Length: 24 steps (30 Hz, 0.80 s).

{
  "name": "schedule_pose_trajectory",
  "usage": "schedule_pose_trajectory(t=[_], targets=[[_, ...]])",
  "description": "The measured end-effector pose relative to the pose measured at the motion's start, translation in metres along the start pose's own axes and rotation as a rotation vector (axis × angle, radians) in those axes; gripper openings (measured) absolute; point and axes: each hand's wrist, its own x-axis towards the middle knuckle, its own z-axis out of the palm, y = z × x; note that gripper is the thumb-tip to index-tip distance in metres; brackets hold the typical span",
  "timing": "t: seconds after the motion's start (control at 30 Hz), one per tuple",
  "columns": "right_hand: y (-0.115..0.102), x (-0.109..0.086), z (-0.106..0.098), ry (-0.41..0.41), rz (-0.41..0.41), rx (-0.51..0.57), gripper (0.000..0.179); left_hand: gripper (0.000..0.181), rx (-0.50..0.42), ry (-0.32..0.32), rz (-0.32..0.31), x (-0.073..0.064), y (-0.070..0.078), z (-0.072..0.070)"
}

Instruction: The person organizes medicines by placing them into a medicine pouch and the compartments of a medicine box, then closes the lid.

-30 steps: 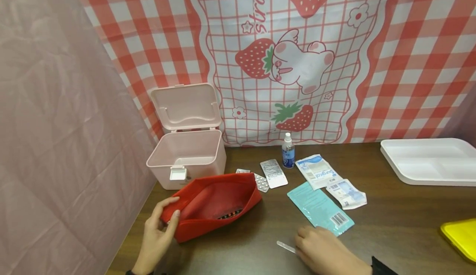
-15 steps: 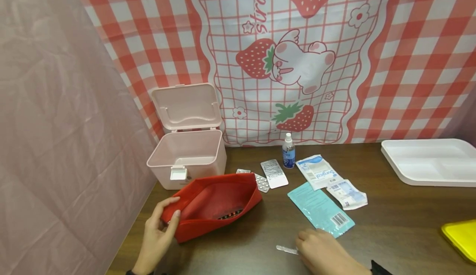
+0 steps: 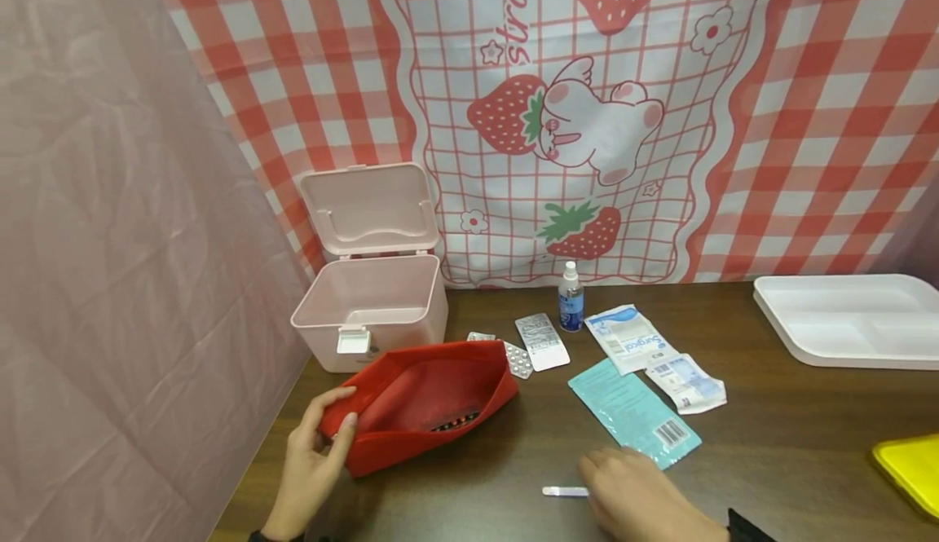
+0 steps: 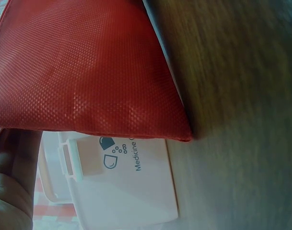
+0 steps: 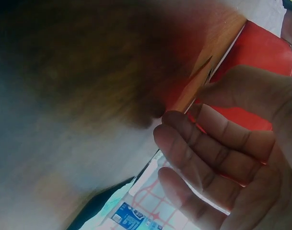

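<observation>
Strip (image 3: 563, 491) pokes leftward from the right hand (image 3: 638, 493), its near end pinched between thumb and fingertips and its long axis running crosswise over the table (image 3: 455, 509). Pouch (image 3: 396, 450) lies to the strip's left and a little farther out, mouth gaping, with the left hand (image 3: 311, 456) gripping its left end, well apart from the strip.

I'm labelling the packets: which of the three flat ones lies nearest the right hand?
The teal packet, just beyond the right hand and the only teal one; the white Surgical packet and the smaller white packet lie farther off.
</observation>
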Motion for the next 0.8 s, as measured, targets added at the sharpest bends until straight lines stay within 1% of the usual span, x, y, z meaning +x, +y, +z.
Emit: schedule_pose_trajectory(t=[0.03,0.1,0.13,0.17,0.23,0.37,0.57,0.73,0.8], targets=[[0.0,0.001,0.0,0.013,0.006,0.004,0.018,0.039,0.0,0.0,-0.001,0.0,0.0,0.0],[0.0,0.002,0.0,0.039,0.009,0.015,0.02,0.038,0.006,0.001,-0.006,0.004,0.009,0.001],[0.0,0.002,0.0,0.063,-0.001,0.008,0.022,0.037,0.004,0.002,-0.005,0.005,0.013,0.001],[0.0,0.003,0.0,0.068,-0.005,0.013,0.022,0.036,0.005,0.001,-0.007,0.007,0.017,0.001],[-0.001,0.005,-0.001,0.089,-0.018,0.012,0.023,0.036,0.007,0.002,-0.01,0.008,0.019,0.001],[-0.001,0.01,-0.004,0.101,-0.045,0.021,0.022,0.036,0.006,0.001,-0.015,0.008,0.019,0.001],[-0.001,0.02,-0.01,0.165,-0.084,0.01,0.021,0.035,0.008,-0.004,-0.016,0.008,0.018,0.001],[-0.002,0.031,-0.021,0.254,-0.111,0.029,0.027,0.035,0.021,-0.005,-0.023,0.007,0.018,0.001],[-0.003,0.036,-0.026,0.327,-0.128,0.024,0.028,0.035,0.025,-0.003,-0.024,0.007,0.018,0.001]])
